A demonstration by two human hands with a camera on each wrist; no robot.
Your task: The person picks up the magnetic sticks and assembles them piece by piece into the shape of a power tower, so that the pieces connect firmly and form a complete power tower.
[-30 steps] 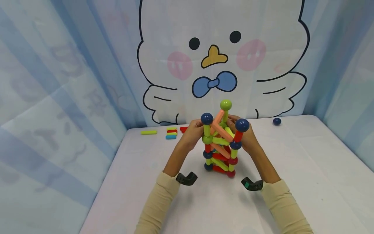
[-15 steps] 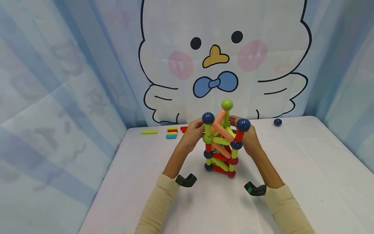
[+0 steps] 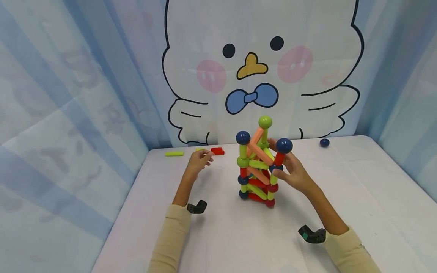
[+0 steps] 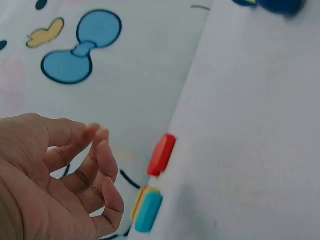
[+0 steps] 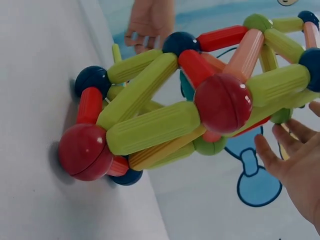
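A tower of magnetic sticks and balls [image 3: 258,165] stands upright on the white table, with two dark blue balls and a green ball on top. My right hand [image 3: 296,173] is at its right side, thumb in front and other fingers partly hidden behind. In the right wrist view, those fingers [image 5: 285,137] are spread near a green ball, and I cannot tell whether they touch it. My left hand [image 3: 197,163] hovers by the loose sticks at the back, its fingers loosely bent around nothing. Red sticks [image 4: 162,155] and a blue stick [image 4: 149,212] lie beyond its fingertips.
A lone green stick [image 3: 174,154] lies at the table's back left. One dark blue ball [image 3: 324,143] rests near the back right edge. Behind the table [image 3: 232,242] hangs a curtain [image 3: 191,45] with a cartoon bird.
My left hand has left the tower and moved left to the loose sticks. My right hand has shifted slightly, its thumb now showing in front of the tower. The tower has stayed put.
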